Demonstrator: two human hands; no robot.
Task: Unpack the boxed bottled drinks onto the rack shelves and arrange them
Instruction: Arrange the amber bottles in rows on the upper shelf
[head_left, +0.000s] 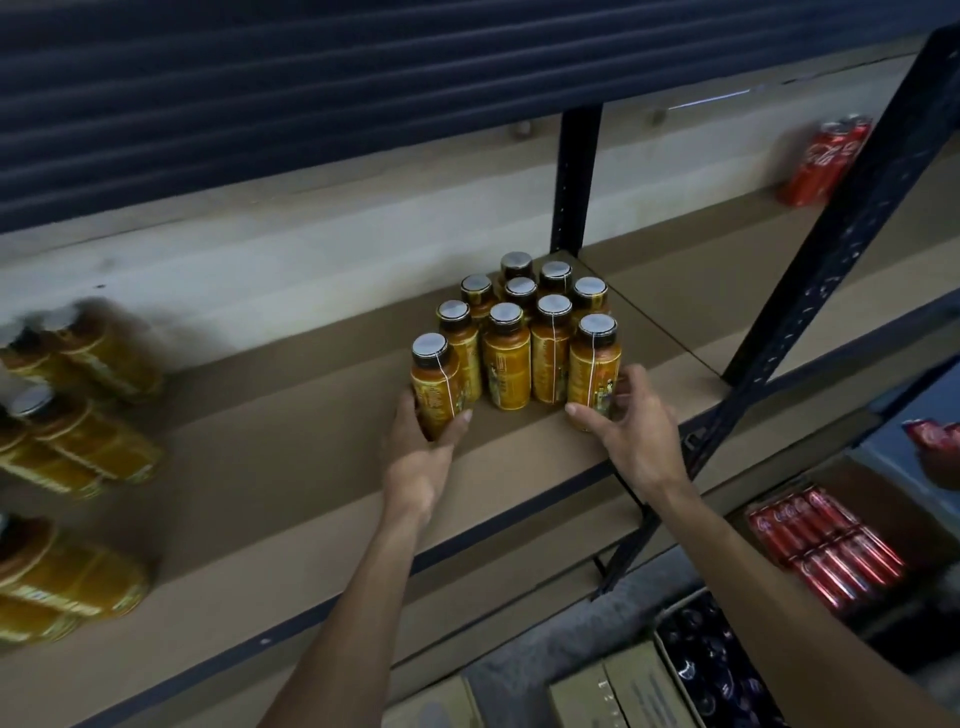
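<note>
On the brown board shelf (260, 467) of the dark metal rack (576, 176), a cluster of amber bottled drinks (519, 322) with silver-topped black caps stands upright, close to the rear upright post. The left hand (426, 431) grasps the front-left bottle (434, 379) low on its body, thumb and fingers curled round it. This bottle sits at the cluster's near-left corner, just beside its neighbours, and its base is hidden by the hand. The right hand (623, 421) grasps the front-right bottle (595, 369) at the near-right corner, fingers wrapped behind it and thumb across the front; the bottle touches the one on its left. More amber bottles (88, 431), blurred, stand on the same shelf far to the left. Red cola cans (826, 161) stand on the next bay to the right, and more red cans (826, 545) lie packed on a lower level. Cardboard boxes (623, 691) sit on the floor below, beside a box of dark bottles (717, 670).
</note>
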